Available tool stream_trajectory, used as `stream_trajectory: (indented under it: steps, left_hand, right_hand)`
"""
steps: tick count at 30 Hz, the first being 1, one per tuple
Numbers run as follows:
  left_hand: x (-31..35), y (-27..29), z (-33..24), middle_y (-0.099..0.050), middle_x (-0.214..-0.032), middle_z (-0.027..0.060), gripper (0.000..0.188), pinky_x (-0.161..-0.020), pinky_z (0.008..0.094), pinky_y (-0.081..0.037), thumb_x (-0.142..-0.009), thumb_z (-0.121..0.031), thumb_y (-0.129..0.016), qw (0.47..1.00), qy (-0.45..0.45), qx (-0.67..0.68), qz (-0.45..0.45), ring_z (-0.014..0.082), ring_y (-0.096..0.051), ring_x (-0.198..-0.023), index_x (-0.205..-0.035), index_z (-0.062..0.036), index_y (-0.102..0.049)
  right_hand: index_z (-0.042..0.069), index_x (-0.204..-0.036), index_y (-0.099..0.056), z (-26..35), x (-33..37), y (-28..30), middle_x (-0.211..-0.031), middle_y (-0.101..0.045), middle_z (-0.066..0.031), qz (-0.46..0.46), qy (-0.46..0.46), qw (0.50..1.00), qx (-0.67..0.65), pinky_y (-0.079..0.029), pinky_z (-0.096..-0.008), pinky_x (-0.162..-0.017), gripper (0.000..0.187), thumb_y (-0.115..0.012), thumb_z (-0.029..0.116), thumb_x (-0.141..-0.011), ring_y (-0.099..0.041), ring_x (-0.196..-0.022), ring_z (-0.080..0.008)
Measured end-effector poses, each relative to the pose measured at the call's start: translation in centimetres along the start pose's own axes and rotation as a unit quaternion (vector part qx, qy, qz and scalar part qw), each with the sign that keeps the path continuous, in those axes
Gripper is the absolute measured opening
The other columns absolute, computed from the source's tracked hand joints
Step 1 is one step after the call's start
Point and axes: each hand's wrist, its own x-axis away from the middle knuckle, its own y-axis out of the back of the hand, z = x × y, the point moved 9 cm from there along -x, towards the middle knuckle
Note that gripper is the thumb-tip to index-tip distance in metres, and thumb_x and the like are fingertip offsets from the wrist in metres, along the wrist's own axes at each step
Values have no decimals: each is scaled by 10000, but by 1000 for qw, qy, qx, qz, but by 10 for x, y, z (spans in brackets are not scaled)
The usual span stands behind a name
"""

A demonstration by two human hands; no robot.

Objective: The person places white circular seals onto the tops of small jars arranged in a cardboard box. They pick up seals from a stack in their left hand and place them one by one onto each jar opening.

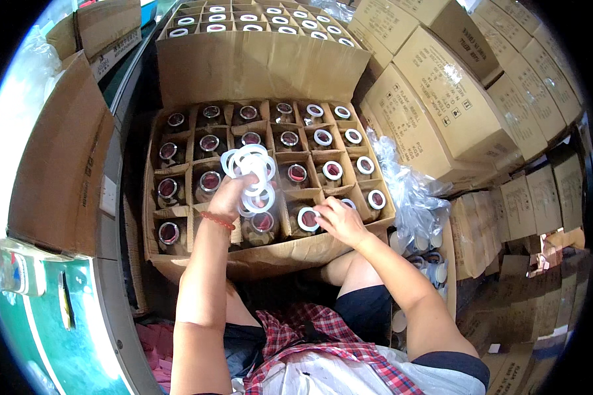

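My left hand [232, 197] grips a bunch of white plastic rings [257, 170], held above the middle of an open, divided carton [270, 258]. Glass bottles [168, 189] stand upright in the carton's compartments, with round, dark reddish mouths facing up. My right hand [341, 222] is at the near row, its thumb and fingers pinching the edge of a white ring [308, 219] around one bottle's mouth. Bottles in the right-hand columns carry white rings, while those further left show bare rims. The bunched rings and my left hand hide part of the middle compartments.
Behind stands another divided carton [263, 66], with white-ringed bottles inside. Stacked closed cartons [435, 99] rise at the right, beside crumpled clear plastic bags [412, 191]. At the left are a green-topped table [89, 316] with a knife-like tool [66, 301] and a brown cardboard box [53, 158].
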Motion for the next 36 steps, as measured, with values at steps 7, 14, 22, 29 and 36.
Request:
stream_trajectory:
  steps: [7,14,22,29,36]
  left_hand:
    - [-5,1,2,-633,-1017,174,367,-517,322,-572,-809,-29,-533,1000,-7,22,14,301,-672,-888,-1171,27,-518]
    - [-17,1,10,-632,-1043,163,360,-515,313,-570,-821,-67,-555,1000,-9,7,22,289,-669,-896,-1171,8,-522]
    - [-19,11,11,-635,-1032,177,408,-479,315,-575,-800,-7,-536,999,-20,9,-25,253,-675,-850,-1204,11,-477]
    - [-5,1,-1,-621,-1047,164,425,-454,324,-553,-803,8,-508,999,-2,32,-42,289,-671,-876,-1225,-22,-469]
    - [-12,9,9,-617,-1073,178,414,-469,332,-560,-815,1,-503,999,13,34,-25,294,-670,-887,-1227,-19,-467]
  right_hand:
    - [82,-1056,-622,-7,-8,16,-935,-570,-80,-30,-58,996,-54,-505,-364,-670,246,-654,169,-828,-616,-789,-264]
    - [62,-1063,-610,12,-1,0,-973,-564,-96,-50,15,998,-38,-499,-373,-747,269,-659,140,-810,-593,-866,-280]
    - [60,-1119,-557,14,-16,-24,-1022,-503,-158,77,40,996,-18,-510,-419,-771,377,-681,175,-781,-575,-936,-346]
    - [127,-1133,-618,18,-19,-25,-1026,-507,-159,123,49,990,-49,-511,-414,-799,391,-686,209,-756,-589,-927,-339]
    - [121,-1133,-524,11,-24,-38,-1021,-507,-183,170,5,985,-8,-512,-450,-761,445,-710,279,-760,-608,-888,-385]
